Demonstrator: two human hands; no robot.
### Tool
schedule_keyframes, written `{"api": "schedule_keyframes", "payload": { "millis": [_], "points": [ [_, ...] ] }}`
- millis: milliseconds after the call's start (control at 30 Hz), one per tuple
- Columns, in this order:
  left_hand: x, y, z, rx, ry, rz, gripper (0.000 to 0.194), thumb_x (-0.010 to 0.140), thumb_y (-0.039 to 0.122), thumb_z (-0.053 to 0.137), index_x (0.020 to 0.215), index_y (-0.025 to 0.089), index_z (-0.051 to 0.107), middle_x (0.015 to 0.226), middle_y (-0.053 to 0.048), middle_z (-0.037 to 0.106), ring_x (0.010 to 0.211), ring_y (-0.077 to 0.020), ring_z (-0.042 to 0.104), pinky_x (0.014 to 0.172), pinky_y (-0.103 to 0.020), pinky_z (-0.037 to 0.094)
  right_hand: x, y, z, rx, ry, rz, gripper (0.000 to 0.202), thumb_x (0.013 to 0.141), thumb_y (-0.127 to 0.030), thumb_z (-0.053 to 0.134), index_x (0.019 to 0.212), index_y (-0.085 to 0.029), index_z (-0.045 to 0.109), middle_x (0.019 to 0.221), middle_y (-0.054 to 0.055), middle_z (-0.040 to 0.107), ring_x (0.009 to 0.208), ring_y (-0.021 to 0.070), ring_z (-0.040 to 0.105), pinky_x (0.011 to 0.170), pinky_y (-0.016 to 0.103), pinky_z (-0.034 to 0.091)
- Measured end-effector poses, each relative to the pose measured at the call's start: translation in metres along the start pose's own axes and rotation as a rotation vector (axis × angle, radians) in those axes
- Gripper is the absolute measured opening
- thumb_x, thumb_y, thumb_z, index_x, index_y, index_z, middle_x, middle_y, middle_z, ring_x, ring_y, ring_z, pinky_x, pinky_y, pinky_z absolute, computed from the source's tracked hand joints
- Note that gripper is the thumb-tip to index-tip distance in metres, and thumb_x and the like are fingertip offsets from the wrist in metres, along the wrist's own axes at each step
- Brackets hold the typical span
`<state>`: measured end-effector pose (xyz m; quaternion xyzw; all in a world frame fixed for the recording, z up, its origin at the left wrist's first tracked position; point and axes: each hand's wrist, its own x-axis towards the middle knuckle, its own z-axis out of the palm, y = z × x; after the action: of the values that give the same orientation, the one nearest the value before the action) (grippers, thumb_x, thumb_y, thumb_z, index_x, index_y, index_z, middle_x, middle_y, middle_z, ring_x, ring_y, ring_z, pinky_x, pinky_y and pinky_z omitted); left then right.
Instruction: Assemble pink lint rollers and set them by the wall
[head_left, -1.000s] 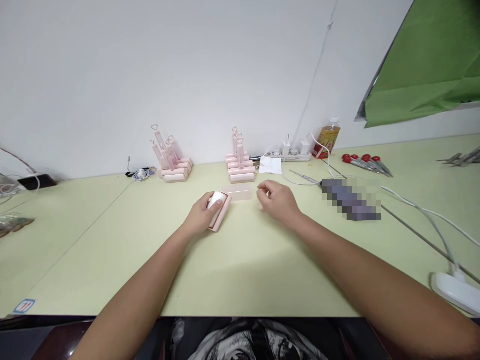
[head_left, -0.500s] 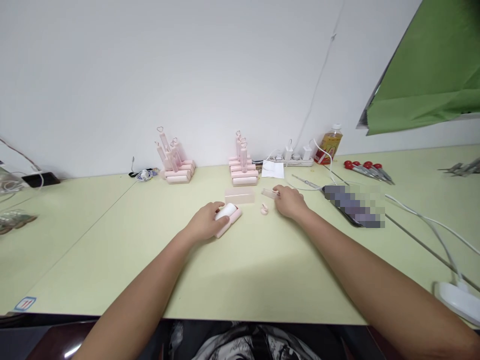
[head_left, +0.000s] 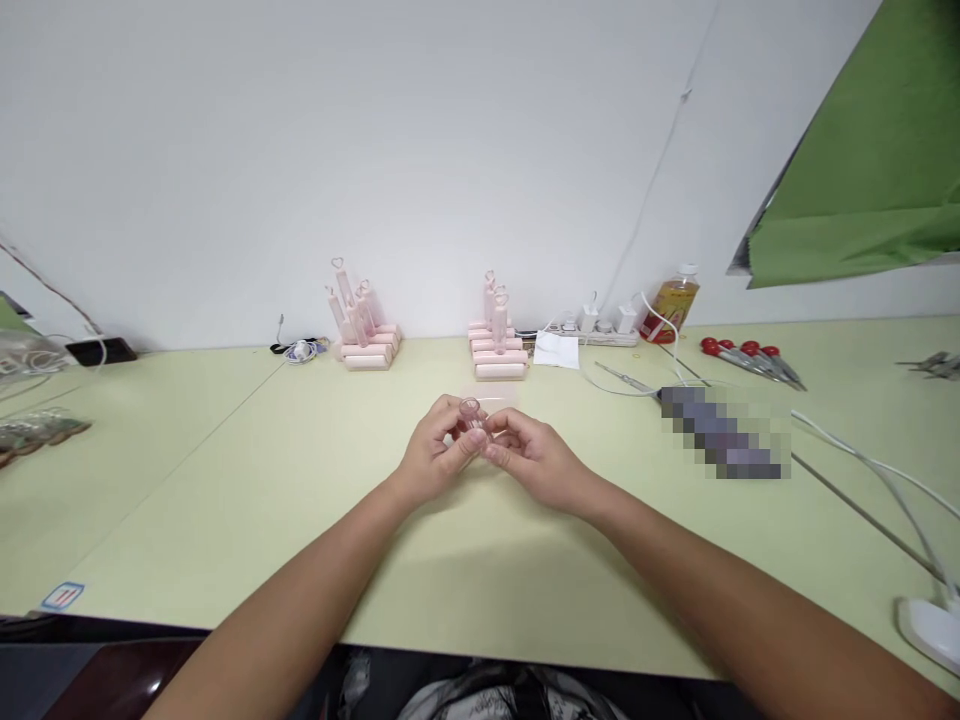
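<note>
In front of me, my left hand (head_left: pixel 433 452) and my right hand (head_left: pixel 538 462) meet and grip a small clear pinkish plastic tube (head_left: pixel 470 408) between fingers and thumbs. Its round end points up and its lower part is hidden by my fingers. Just behind the hands a translucent pale pink cover (head_left: pixel 496 394) lies on the table, partly covered by them. The pink lint roller with a white roll is not visible; whether my fingers hide it I cannot tell.
Stacked pink lint rollers (head_left: pixel 501 371) with upright heart-topped handles stand by the wall, beside a second group (head_left: pixel 367 361) further left. A white paper (head_left: pixel 556 349), power strip, drink bottle (head_left: pixel 670 305), red-handled tools (head_left: pixel 752 360), screwdriver, cables and a blurred device (head_left: pixel 720 432) occupy the right.
My right hand has brought the clear piece left to my left hand, and both now grip it. The lint roller that was in my left hand is out of sight. The view has shifted slightly.
</note>
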<state>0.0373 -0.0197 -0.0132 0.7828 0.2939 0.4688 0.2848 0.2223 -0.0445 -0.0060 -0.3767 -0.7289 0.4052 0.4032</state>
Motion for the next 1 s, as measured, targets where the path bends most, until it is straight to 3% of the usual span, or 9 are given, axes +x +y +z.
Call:
{"api": "schedule_keyframes", "payload": {
  "millis": [33,100,167,267,367,467,567,633,1000],
  "points": [
    [0.000,-0.001,0.000,-0.043,0.034,-0.012,0.031,0.092,0.048,0.046,0.089,0.018,0.054,0.090,-0.005,0.054,0.085,-0.0162,0.054,0.077,-0.031,0.047,0.000,-0.002,-0.006,-0.136,0.034,0.004,0.021,0.087,-0.039,0.055,0.098,-0.021,0.057,0.096,0.005,0.065,0.080,0.0180,0.060,0.070,0.029,0.045],
    [0.001,-0.002,-0.001,-0.113,0.090,-0.053,0.030,0.092,0.049,0.044,0.091,0.019,0.047,0.085,-0.003,0.051,0.082,-0.0151,0.054,0.075,-0.030,0.047,0.003,0.000,-0.026,-0.474,0.219,0.033,0.025,0.087,-0.041,0.053,0.099,-0.020,0.059,0.097,0.008,0.065,0.081,0.0202,0.059,0.072,0.031,0.043],
    [0.002,-0.002,-0.005,-0.104,0.102,-0.088,0.030,0.093,0.049,0.043,0.096,0.020,0.046,0.079,0.000,0.049,0.073,-0.0129,0.052,0.069,-0.028,0.045,0.006,0.008,-0.047,-0.715,0.287,0.204,0.035,0.087,-0.047,0.051,0.108,-0.019,0.057,0.087,0.008,0.065,0.075,0.0220,0.058,0.065,0.031,0.039],
    [0.002,0.001,-0.009,0.085,-0.003,-0.098,0.033,0.091,0.048,0.048,0.107,0.020,0.052,0.072,0.003,0.048,0.063,-0.0106,0.046,0.062,-0.025,0.040,0.008,0.029,-0.063,-0.727,0.185,0.429,0.053,0.086,-0.054,0.049,0.124,-0.017,0.048,0.075,0.006,0.065,0.070,0.0231,0.059,0.058,0.029,0.036],
    [0.001,0.005,-0.011,0.257,-0.130,-0.094,0.035,0.090,0.047,0.048,0.109,0.021,0.059,0.078,0.000,0.058,0.066,-0.0120,0.050,0.064,-0.026,0.040,0.008,0.044,-0.059,-0.744,0.075,0.411,0.030,0.085,-0.047,0.053,0.093,-0.019,0.059,0.074,0.006,0.064,0.067,0.0205,0.056,0.057,0.028,0.033],
    [0.001,0.008,-0.010,0.335,-0.187,-0.121,0.036,0.090,0.048,0.046,0.108,0.021,0.063,0.082,-0.001,0.064,0.069,-0.0135,0.053,0.064,-0.026,0.041,0.007,0.042,-0.049,-0.511,0.103,0.290,0.025,0.085,-0.042,0.053,0.073,-0.020,0.054,0.069,0.003,0.060,0.062,0.0166,0.051,0.055,0.027,0.033],
    [0.001,0.010,-0.009,0.387,-0.241,-0.141,0.037,0.089,0.049,0.046,0.105,0.021,0.064,0.074,-0.001,0.062,0.063,-0.0133,0.051,0.060,-0.025,0.038,0.006,0.027,-0.042,0.043,0.093,0.209,0.030,0.085,-0.050,0.053,0.080,-0.021,0.049,0.067,-0.001,0.057,0.052,0.0124,0.049,0.051,0.026,0.036],
    [0.001,0.011,-0.010,0.401,-0.281,-0.134,0.038,0.089,0.050,0.046,0.105,0.021,0.064,0.073,-0.001,0.062,0.061,-0.0129,0.050,0.059,-0.025,0.037,0.004,0.017,-0.038,0.230,0.062,0.159,0.031,0.084,-0.051,0.058,0.082,-0.021,0.049,0.070,-0.001,0.059,0.051,0.0108,0.049,0.049,0.025,0.037],
    [-0.001,0.010,-0.011,0.458,-0.436,-0.114,0.043,0.090,0.055,0.043,0.108,0.022,0.064,0.070,0.000,0.061,0.063,-0.0151,0.055,0.057,-0.026,0.036,-0.001,0.008,-0.037,0.131,-0.171,0.191,0.035,0.082,-0.051,0.062,0.079,-0.020,0.047,0.059,-0.005,0.053,0.050,0.0097,0.045,0.049,0.023,0.035]
  ]
}}
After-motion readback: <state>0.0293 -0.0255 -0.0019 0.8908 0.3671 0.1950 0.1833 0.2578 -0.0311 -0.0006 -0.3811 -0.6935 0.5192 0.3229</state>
